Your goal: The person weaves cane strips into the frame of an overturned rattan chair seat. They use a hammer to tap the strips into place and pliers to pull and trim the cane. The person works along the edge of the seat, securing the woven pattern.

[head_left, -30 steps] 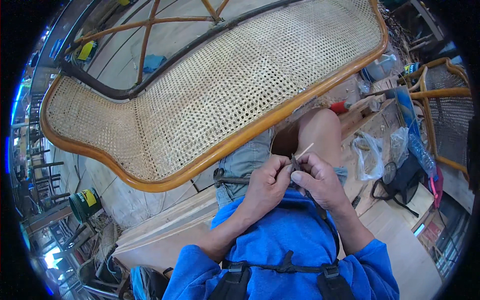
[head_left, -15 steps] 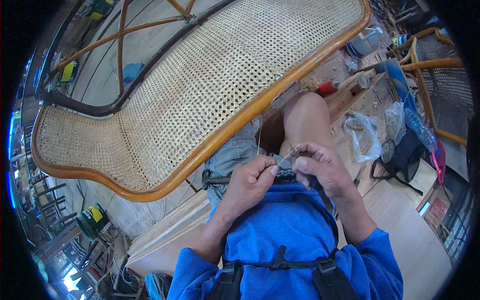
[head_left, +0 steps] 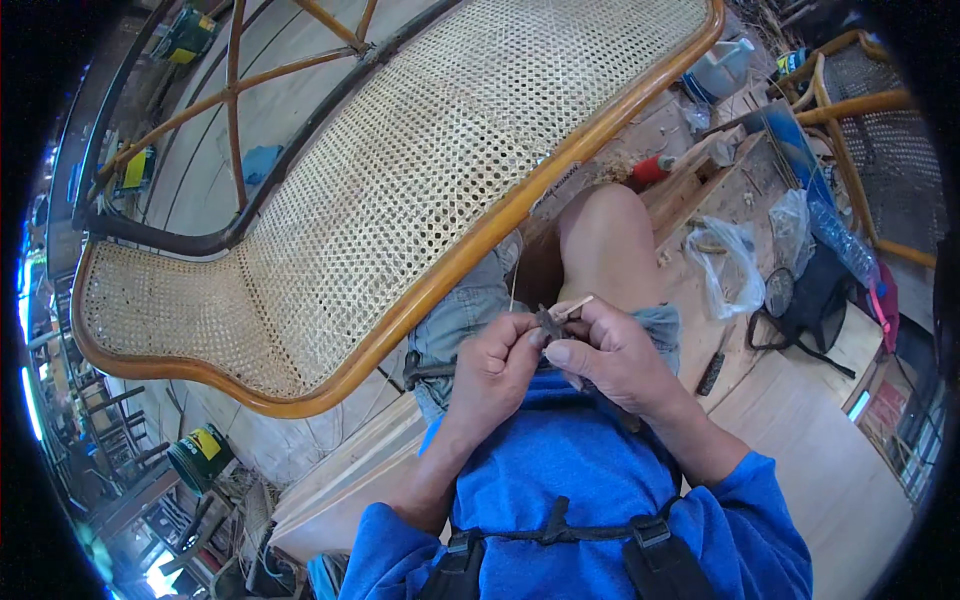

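Note:
Both my hands meet over my lap, in front of the near edge of a woven cane panel [head_left: 400,200]. My left hand [head_left: 495,362] is closed in a pinch on a thin pale cane strand [head_left: 515,280], which runs up toward the panel's rim. Pressed up beside it, my right hand [head_left: 615,360] closes on a small dark tool [head_left: 550,324] whose kind I cannot make out. A short pale stick-like tip [head_left: 577,306] pokes out above my right fingers. The fingers hide most of what lies between them.
A curved orange-brown wooden frame [head_left: 420,308] edges the panel. To the right, the wooden bench holds a red-handled tool [head_left: 652,168], a clear plastic bag [head_left: 735,265], a dark narrow tool [head_left: 711,373] and a black bag [head_left: 810,315]. A dark green bucket [head_left: 200,458] stands lower left.
My hands have come together, and the strand stretched between them no longer shows there. A small dark tool now shows at the fingertips. The view has shifted slightly.

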`<state>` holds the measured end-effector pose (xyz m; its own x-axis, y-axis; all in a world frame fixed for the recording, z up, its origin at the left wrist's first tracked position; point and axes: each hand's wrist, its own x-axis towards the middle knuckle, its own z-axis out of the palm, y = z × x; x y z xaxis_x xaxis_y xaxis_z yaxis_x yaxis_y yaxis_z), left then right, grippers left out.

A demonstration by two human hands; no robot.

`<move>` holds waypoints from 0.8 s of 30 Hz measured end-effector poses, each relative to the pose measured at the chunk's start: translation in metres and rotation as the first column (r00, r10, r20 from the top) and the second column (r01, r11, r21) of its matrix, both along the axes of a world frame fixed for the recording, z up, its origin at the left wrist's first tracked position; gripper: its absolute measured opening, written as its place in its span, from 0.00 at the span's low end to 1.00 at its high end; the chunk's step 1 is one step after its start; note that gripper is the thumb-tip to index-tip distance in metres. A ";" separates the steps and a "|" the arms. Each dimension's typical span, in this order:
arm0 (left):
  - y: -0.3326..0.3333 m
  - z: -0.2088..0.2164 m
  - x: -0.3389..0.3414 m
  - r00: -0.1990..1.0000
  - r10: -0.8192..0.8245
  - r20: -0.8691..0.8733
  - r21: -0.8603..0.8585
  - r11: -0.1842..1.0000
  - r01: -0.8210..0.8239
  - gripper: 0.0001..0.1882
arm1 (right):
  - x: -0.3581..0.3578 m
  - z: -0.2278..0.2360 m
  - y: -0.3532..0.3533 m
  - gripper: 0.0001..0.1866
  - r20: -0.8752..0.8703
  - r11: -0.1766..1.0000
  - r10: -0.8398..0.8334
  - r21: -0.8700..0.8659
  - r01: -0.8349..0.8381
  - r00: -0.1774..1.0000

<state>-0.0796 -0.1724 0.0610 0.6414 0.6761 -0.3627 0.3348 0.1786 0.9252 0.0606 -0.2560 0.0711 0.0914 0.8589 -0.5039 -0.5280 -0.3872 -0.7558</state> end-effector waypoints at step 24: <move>-0.010 0.003 -0.005 1.000 -0.023 0.021 -0.101 0.995 0.025 0.06 | 0.014 0.004 -0.013 0.13 -0.026 0.996 0.079 0.046 -0.078 0.997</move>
